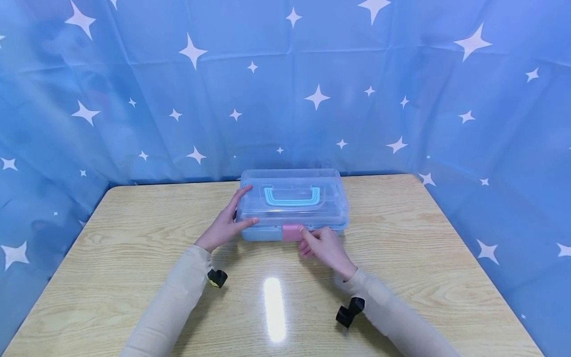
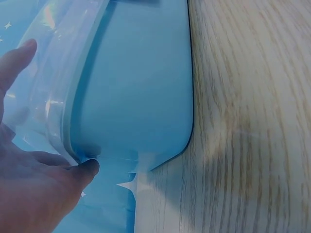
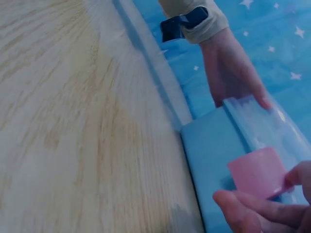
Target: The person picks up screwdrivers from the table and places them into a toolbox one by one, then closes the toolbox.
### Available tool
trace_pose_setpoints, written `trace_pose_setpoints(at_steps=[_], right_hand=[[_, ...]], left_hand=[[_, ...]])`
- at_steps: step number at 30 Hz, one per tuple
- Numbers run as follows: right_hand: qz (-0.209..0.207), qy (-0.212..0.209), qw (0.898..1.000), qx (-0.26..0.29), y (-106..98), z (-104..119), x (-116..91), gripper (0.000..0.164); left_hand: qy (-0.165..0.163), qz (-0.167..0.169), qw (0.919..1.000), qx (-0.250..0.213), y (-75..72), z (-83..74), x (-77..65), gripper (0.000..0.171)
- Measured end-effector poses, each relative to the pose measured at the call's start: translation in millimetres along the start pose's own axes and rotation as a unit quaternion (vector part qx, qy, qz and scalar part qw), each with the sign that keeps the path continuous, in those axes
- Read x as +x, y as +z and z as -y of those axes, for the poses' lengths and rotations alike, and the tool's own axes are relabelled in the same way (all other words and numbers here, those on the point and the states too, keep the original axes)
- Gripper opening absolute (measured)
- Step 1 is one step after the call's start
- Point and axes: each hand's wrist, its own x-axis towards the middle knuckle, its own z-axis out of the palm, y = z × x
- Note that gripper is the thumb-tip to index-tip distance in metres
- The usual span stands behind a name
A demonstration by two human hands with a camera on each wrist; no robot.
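A clear-lidded storage box (image 1: 294,181) with a pale blue base (image 2: 136,82) stands at the table's back edge, its lid down. A light blue handle (image 1: 292,202) lies on the lid. My left hand (image 1: 225,225) holds the box's left end, one fingertip on the lid and others tucked by its rim (image 2: 70,126). At the middle of the front, a pink latch (image 3: 257,172) spans lid and base. My right hand (image 1: 323,248) pinches its right edge, the thumb on the latch and the fingers (image 3: 257,206) beside and below it.
A wood-grain table (image 1: 156,223) lies under the box, with a bright light reflection in front. Behind and at both sides hangs a blue curtain (image 1: 267,89) with white stars. Small black cameras (image 1: 350,312) sit on both sleeved wrists.
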Motion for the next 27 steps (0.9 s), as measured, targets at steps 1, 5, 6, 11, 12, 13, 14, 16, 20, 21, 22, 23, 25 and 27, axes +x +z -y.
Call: trace_pose_setpoints(at_steps=[1, 5, 6, 11, 12, 13, 14, 16, 20, 21, 22, 23, 25, 27], right_hand=[[0.018, 0.006, 1.0, 0.023, 0, -1, 1, 0.053], [0.091, 0.027, 0.988, 0.12, -4, -4, 4, 0.055], [0.103, 0.027, 0.986, 0.131, -5, -4, 4, 0.055], [0.129, 0.009, 0.979, 0.16, -6, -3, 4, 0.055], [0.128, 0.008, 0.978, 0.164, -5, -3, 4, 0.055], [0.126, 0.009, 0.978, 0.168, -5, -4, 5, 0.056], [0.123, 0.009, 0.978, 0.169, -4, -5, 4, 0.056], [0.114, 0.014, 0.979, 0.17, -4, -8, 5, 0.058], [0.101, 0.024, 0.98, 0.171, -6, -11, 9, 0.057], [0.097, 0.026, 0.98, 0.173, -6, -11, 10, 0.056], [0.096, 0.025, 0.98, 0.172, -6, -11, 12, 0.056], [0.095, 0.026, 0.98, 0.174, -7, -11, 13, 0.056], [0.096, 0.027, 0.979, 0.179, -7, -11, 14, 0.057], [0.099, 0.028, 0.978, 0.181, -8, -12, 15, 0.058]], left_hand=[[-0.002, 0.001, 1.0, 0.0, 0.1, -0.2, -0.2, 0.078], [-0.009, 0.008, 0.9999, -0.006, 1.2, -0.6, -0.6, 0.078], [-0.012, 0.009, 0.9999, -0.006, 1.2, -0.6, -0.5, 0.078], [-0.013, 0.005, 0.9999, -0.004, 0.1, -1.5, 0.4, 0.078], [-0.011, 0.005, 0.9999, -0.002, 0.0, -1.3, 0.9, 0.078], [-0.008, 0.006, 0.9999, 0.0, 0.4, -1.0, 1.4, 0.078], [-0.005, 0.008, 1.0, 0.001, 0.9, -0.5, 1.9, 0.078], [-0.002, 0.012, 0.9999, 0.004, 2.1, 0.9, 3.5, 0.077], [-0.006, 0.011, 0.9999, 0.003, 3.9, 3.6, 7.9, 0.076], [-0.008, 0.01, 0.9999, 0.002, 3.9, 4.0, 9.3, 0.076], [-0.008, 0.008, 0.9999, 0.002, 3.8, 4.2, 10.6, 0.076], [-0.007, 0.006, 1.0, 0.003, 3.8, 4.8, 11.7, 0.076], [-0.003, 0.002, 1.0, 0.003, 3.9, 6.2, 13.6, 0.076], [0.003, -0.002, 1.0, 0.003, 4.1, 7.9, 15.1, 0.077]])
